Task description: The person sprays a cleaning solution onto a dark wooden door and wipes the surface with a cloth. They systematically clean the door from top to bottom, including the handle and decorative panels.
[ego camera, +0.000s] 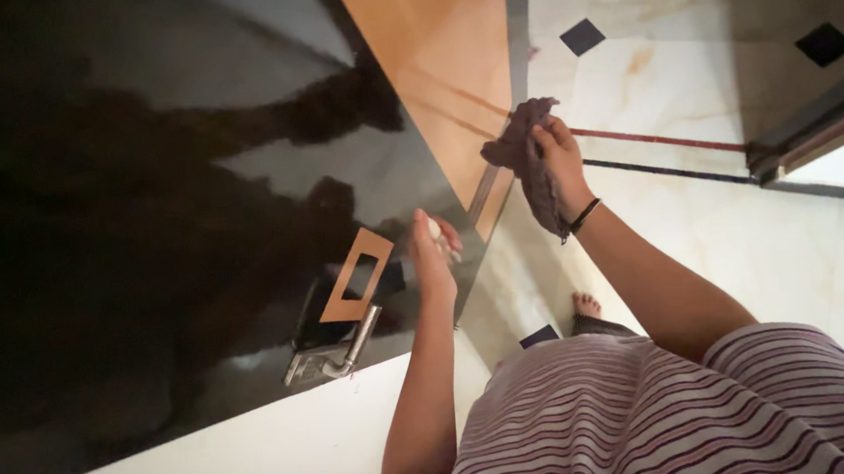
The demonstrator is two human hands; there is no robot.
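right hand (559,161): I clutch the brown rag (528,158) against the door edge (492,193).
left hand (434,256): closed on something small and pale, near that edge.
risk: the rag may slip loose.

The person wears a striped garment (657,419) in white and dark purple, a black wristband (584,216), bare feet.
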